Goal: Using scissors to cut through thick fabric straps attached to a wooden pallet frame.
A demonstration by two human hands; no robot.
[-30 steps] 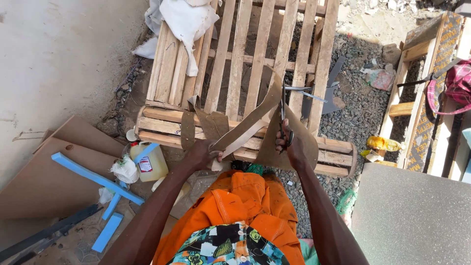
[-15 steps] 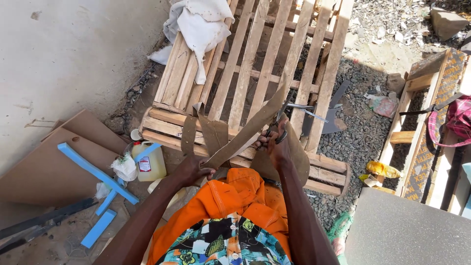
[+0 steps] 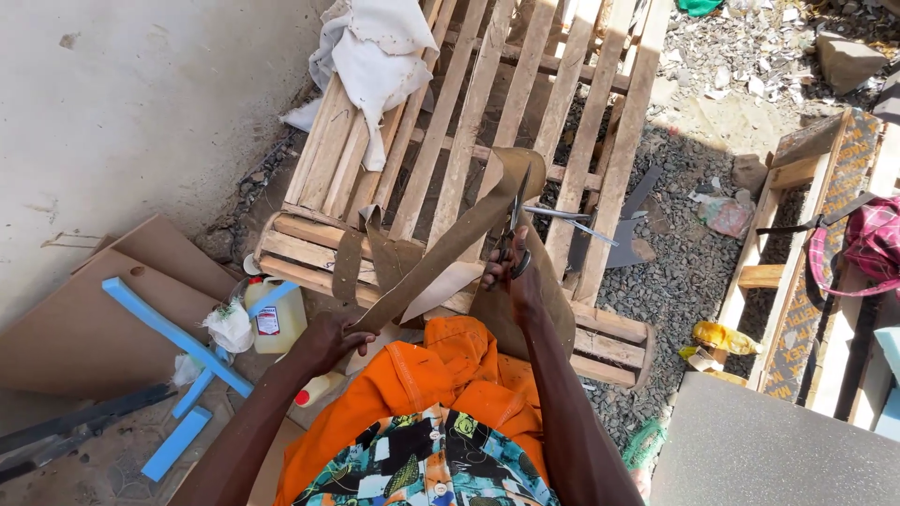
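Left hand (image 3: 326, 339) grips the tan, flat leather strip (image 3: 450, 245) taut; right hand (image 3: 511, 272) holds scissors (image 3: 515, 217) at it.

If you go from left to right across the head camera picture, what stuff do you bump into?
Blue foam strip → yellow jug → left hand holding the brown strip → right hand with scissors → yellow wrapper → pink bag.
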